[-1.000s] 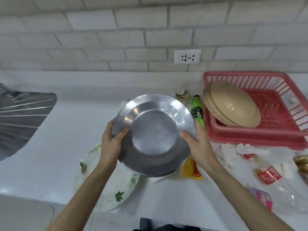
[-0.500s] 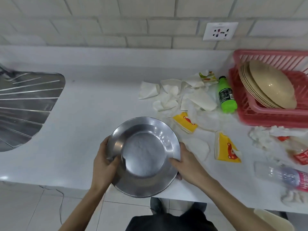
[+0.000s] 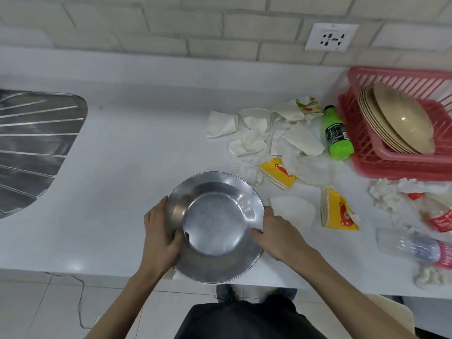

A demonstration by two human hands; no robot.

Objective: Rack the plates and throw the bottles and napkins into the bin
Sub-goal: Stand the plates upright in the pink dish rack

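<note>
Your left hand and right hand grip the steel plate by opposite rims, seemingly clear of the worktop's front edge, to hold it level for the rack.

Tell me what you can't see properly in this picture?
In the head view:
Bin: nowhere in frame.
Pink rack: right side cut off by the picture's edge.
Clear bottle: one end runs past the right edge.
Left hand and right hand: most fingers hidden beneath the steel plate.
Socket lettering: too small to read.
</note>
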